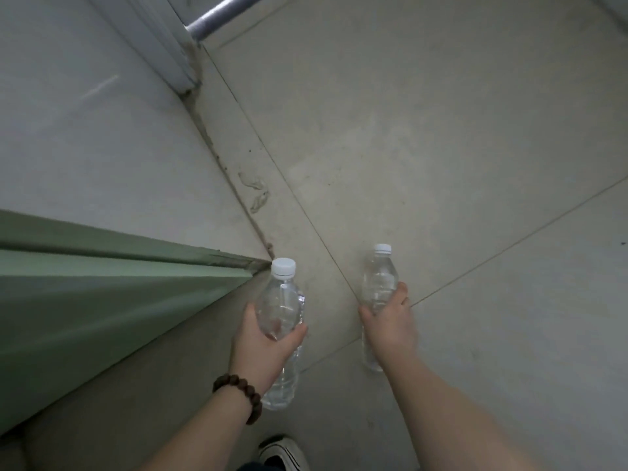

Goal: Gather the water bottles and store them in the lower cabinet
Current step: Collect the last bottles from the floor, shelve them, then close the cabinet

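Observation:
Two clear plastic water bottles with white caps are held upright over the tiled floor. My left hand grips the nearer bottle around its middle; a brown bead bracelet sits on that wrist. My right hand grips the second bottle around its middle, a little farther out and to the right. Both hands hide the middle parts of the bottles. No cabinet is recognisable in view.
A pale green panel runs along the left, close to my left hand. A grey wall rises behind it. A metal pipe crosses the top. Beige floor tiles spread to the right. My shoe shows at the bottom.

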{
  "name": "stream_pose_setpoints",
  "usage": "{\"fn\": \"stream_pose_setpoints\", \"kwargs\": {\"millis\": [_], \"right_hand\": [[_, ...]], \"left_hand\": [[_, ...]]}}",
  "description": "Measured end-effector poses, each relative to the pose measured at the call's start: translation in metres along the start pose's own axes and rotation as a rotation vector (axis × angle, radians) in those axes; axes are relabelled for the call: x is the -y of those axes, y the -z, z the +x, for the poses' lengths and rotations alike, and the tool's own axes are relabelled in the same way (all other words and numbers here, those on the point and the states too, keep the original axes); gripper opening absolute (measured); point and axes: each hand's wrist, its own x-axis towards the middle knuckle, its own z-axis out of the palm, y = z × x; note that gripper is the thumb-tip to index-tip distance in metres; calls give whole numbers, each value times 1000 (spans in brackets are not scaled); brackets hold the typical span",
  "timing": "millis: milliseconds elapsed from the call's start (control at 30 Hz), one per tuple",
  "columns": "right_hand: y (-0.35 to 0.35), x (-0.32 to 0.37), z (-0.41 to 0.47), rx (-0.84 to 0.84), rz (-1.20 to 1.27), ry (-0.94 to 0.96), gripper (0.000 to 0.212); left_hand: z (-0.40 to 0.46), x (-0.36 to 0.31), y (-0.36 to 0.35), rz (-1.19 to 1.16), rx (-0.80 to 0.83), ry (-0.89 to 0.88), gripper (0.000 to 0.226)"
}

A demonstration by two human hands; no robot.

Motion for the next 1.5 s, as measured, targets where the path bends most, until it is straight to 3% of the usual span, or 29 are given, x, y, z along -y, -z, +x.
{"fn": "stream_pose_setpoints", "kwargs": {"millis": [200, 400, 700, 900, 1200, 1500], "right_hand": [[64, 25, -38, -18, 121, 7, 83], [189, 69, -114, -65, 219, 52, 84], [407, 132, -288, -171, 247, 117, 91], [511, 140, -412, -295, 199, 217, 92], [579, 119, -541, -636, 342, 155, 84], [583, 43, -628, -927, 508, -47, 71]], "left_hand": [[-38, -52, 13, -21, 4, -69, 47], [-119, -139, 47, -77, 28, -88, 50], [-291, -279, 137, -203, 20, -242, 43], [-390, -338, 192, -184, 88, -418, 43], [-486, -382, 233, -73, 280, -674, 46], [-571, -391, 201, 56, 521, -916, 47]]}}
